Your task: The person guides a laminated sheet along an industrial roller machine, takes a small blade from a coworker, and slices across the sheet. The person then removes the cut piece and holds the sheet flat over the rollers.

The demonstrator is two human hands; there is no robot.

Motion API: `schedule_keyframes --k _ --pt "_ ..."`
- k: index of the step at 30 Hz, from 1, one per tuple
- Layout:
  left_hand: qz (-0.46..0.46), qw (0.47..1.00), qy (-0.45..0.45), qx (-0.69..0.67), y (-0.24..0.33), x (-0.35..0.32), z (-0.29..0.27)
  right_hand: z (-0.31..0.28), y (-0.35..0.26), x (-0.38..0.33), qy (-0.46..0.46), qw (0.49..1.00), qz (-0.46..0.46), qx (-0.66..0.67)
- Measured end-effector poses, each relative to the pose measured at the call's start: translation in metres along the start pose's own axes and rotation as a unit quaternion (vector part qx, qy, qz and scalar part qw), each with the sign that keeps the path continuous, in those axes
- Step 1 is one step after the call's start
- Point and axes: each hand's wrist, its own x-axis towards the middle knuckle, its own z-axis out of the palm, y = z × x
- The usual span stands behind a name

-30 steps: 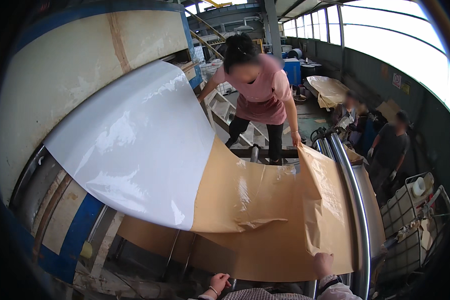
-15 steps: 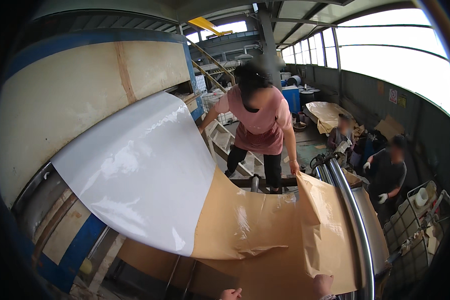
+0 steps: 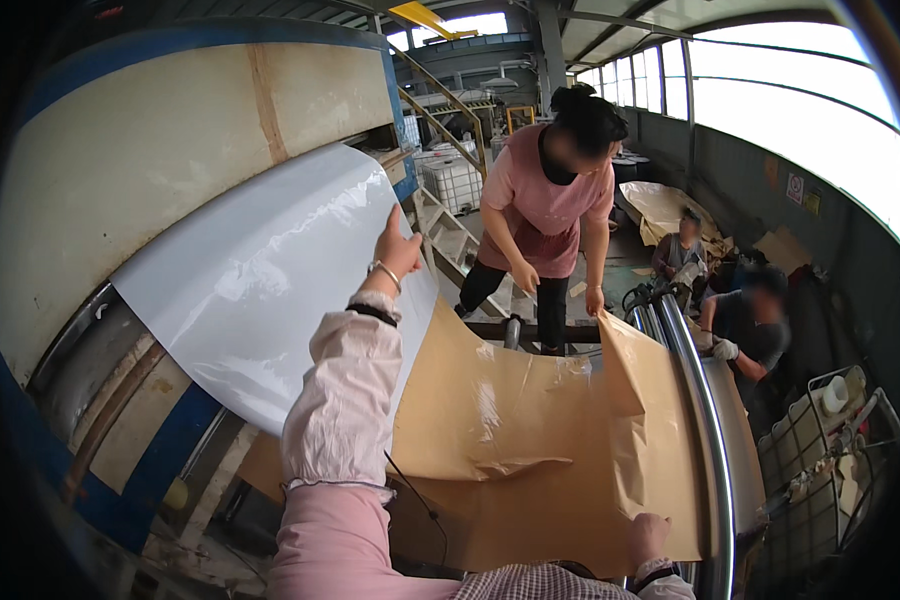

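Observation:
A glossy white sheet [image 3: 260,270] slopes down from the large machine. It meets a brown paper sheet [image 3: 510,420], which sags across toward a shiny metal roller [image 3: 708,440] on the right. My left hand [image 3: 398,250] is raised over the white sheet's far edge with the index finger stretched out and nothing held. Low on the right, my right hand [image 3: 649,537] is closed on the near edge of the brown paper. Across from me, a co-worker in a pink top [image 3: 550,190] grips the paper's far raised corner with one hand; the other hand is free.
The cream and blue machine [image 3: 180,110] fills the left side. Beyond the roller, a person in dark clothes and gloves [image 3: 755,325] bends close; another person [image 3: 680,250] is farther back. A wire cage [image 3: 820,450] stands at right, metal steps [image 3: 450,235] behind the co-worker.
My left hand has risen from the lower edge and reached out over the white sheet. The co-worker's free hand has left that sheet's edge. The gloved person has leaned toward the roller.

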Motion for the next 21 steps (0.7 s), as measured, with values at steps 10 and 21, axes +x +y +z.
schedule_keyframes --k 10,21 --pt "-0.079 0.994 -0.063 0.046 0.012 0.045 0.013 -0.023 -0.015 -0.012 -0.026 0.998 -0.013 0.048" --pt "-0.101 0.991 -0.032 0.082 0.017 0.038 0.021 -0.009 -0.011 -0.01 -0.048 0.999 -0.004 0.011"
